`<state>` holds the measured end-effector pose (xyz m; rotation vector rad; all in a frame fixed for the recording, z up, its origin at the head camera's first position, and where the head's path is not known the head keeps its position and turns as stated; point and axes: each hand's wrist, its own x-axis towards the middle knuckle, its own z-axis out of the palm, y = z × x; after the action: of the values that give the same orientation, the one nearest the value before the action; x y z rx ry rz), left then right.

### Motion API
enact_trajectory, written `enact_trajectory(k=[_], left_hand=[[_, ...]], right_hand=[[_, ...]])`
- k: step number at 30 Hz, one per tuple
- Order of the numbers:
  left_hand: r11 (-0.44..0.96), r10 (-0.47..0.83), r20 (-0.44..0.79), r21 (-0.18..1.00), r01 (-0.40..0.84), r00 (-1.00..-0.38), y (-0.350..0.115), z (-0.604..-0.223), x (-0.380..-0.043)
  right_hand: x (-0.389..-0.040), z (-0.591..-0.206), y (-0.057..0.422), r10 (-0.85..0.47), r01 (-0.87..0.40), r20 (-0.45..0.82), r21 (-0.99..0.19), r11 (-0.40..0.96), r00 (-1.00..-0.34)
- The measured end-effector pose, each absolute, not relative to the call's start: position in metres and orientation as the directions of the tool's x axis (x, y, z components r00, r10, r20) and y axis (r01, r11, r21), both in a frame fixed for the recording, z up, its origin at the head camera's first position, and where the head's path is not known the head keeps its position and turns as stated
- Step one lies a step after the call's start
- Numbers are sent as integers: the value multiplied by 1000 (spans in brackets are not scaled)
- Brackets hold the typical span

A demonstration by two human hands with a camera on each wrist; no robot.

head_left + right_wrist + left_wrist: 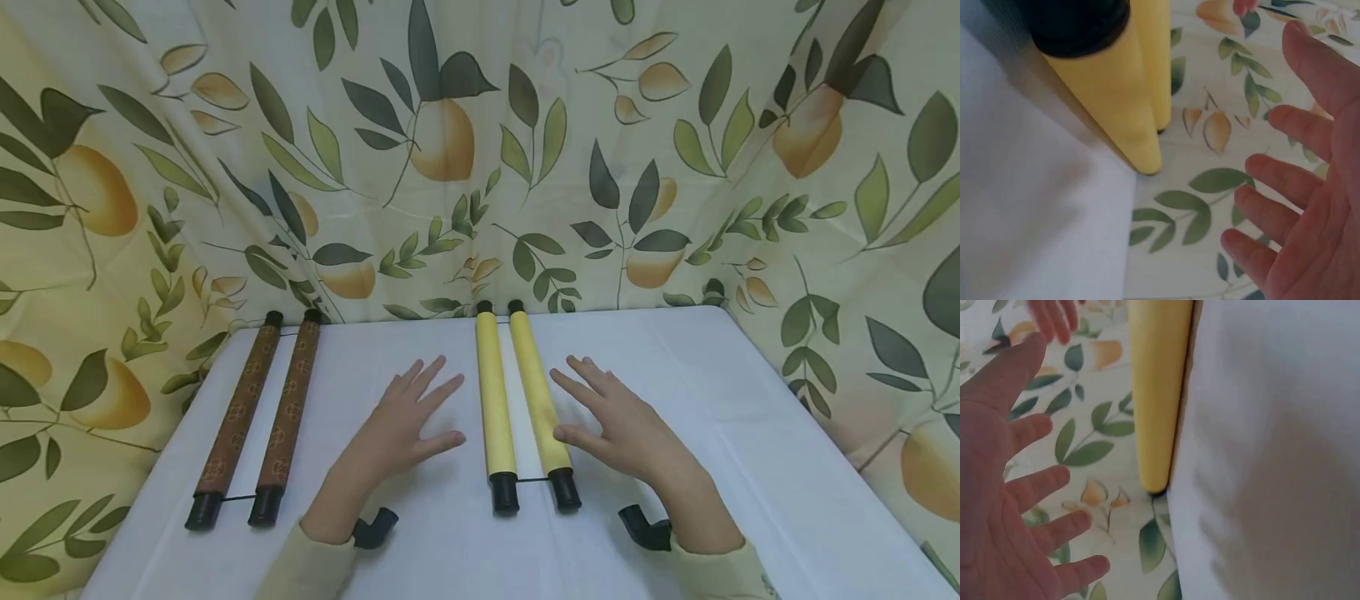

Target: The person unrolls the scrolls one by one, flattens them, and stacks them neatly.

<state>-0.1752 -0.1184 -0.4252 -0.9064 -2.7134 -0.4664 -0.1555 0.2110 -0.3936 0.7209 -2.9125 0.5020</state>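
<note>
A pair of yellow rods (495, 392) with black end caps lies lengthwise on the white table, joined by a thin dark cord near the front end. To their left my left hand (408, 425) hovers with fingers spread and holds nothing. My right hand (611, 417) is held out on the other side, fingers extended, overlapping the right rod's edge in the head view; contact cannot be made out. In the left wrist view a yellow rod (1159, 394) stands apart from the fingers. The right wrist view shows both yellow rods (1110, 94) and a bare palm (1316, 237).
Two brown patterned rods (238, 408) with black ends, also linked by thin cords, lie at the table's left. A curtain (525, 208) printed with fruit and leaves rises along the back and sides. The white tabletop (675, 358) extends to the right.
</note>
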Motion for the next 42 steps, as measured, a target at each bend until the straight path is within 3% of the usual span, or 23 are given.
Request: enact_trajectory(k=[7, 13, 19, 28, 42], left_hand=[[674, 640, 272, 251, 695, -718, -86, -436, -185], [669, 658, 157, 326, 668, -736, -73, -437, -188], [695, 651, 61, 352, 626, -757, -71, -442, -182], [704, 652, 99, 291, 648, -752, -71, -444, -180], [696, 642, 154, 294, 655, -751, -70, -444, -183]], right_hand=[[-170, -412, 193, -491, -478, 78, -407, 779, -867], [-172, -420, 184, -483, -432, -1, -448, 783, -875], [-163, -422, 189, -506, -440, -73, -400, 804, -859], [-164, -422, 194, -478, -430, -62, -348, 833, -876], [-167, -422, 207, -446, -409, -42, -332, 850, -894]])
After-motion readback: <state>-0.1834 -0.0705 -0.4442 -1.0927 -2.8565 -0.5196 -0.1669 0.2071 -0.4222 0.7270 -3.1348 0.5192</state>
